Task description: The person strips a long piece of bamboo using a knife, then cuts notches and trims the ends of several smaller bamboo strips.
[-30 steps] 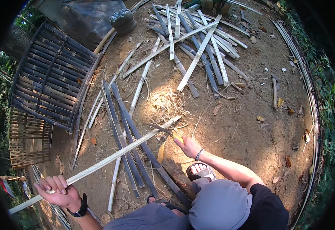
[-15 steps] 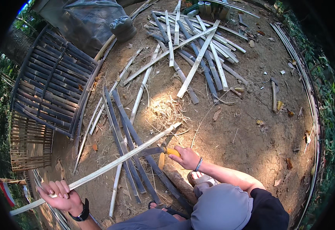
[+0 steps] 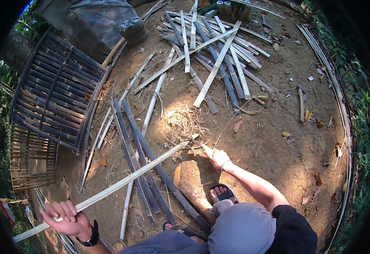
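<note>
My left hand (image 3: 68, 218), at the lower left, has its fingers wrapped round a long pale bamboo strip (image 3: 121, 182). The strip slants up to the right above the ground. In my right hand (image 3: 216, 157) is a knife (image 3: 197, 142), its handle mostly hidden by my fingers. The blade meets the far end of the strip, over a sunlit heap of shavings (image 3: 183, 120). A short log (image 3: 193, 182) lies below that end, beside my sandalled foot (image 3: 223, 194). Dark bamboo strips (image 3: 151, 156) lie on the ground beneath the held one.
A loose pile of split bamboo (image 3: 223, 55) covers the ground at the far middle. A dark bamboo rack (image 3: 58, 89) stands at the left. Long thin strips (image 3: 337, 93) line the right edge by the plants. A hammer-like tool (image 3: 301, 101) lies at the right.
My right hand has moved up and away from me, carrying the knife along the strip to its far end. The left hand stays in place with its hold on the strip.
</note>
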Action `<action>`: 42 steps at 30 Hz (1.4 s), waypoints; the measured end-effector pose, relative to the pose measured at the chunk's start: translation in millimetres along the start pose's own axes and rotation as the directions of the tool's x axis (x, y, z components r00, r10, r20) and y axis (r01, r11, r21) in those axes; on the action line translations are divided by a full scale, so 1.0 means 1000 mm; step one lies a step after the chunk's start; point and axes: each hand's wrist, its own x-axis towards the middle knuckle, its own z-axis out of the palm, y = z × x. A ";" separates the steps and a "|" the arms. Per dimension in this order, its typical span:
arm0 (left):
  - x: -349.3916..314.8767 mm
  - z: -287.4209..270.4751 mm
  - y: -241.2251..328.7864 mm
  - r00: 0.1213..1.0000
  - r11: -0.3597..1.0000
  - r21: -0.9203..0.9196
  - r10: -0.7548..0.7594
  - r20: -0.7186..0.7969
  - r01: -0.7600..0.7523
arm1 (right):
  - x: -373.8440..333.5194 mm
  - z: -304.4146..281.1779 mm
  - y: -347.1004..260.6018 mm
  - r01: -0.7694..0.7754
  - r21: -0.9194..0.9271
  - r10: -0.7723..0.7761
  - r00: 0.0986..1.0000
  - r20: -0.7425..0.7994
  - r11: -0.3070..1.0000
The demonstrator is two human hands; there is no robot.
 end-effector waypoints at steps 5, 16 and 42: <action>0.001 -0.007 0.006 1.000 0.999 0.043 0.009 -0.027 -0.008 | -0.037 -0.007 -0.073 0.143 0.266 -0.144 0.989 -0.016 0.953; -0.014 0.004 0.034 0.992 0.986 0.123 0.103 0.072 -0.112 | -0.070 0.000 -0.082 0.012 0.312 -0.057 0.989 0.135 0.950; 0.020 0.109 -0.005 0.905 0.984 0.021 0.153 0.396 -0.176 | -0.049 -0.059 -0.121 0.086 0.172 -0.097 0.994 0.054 0.981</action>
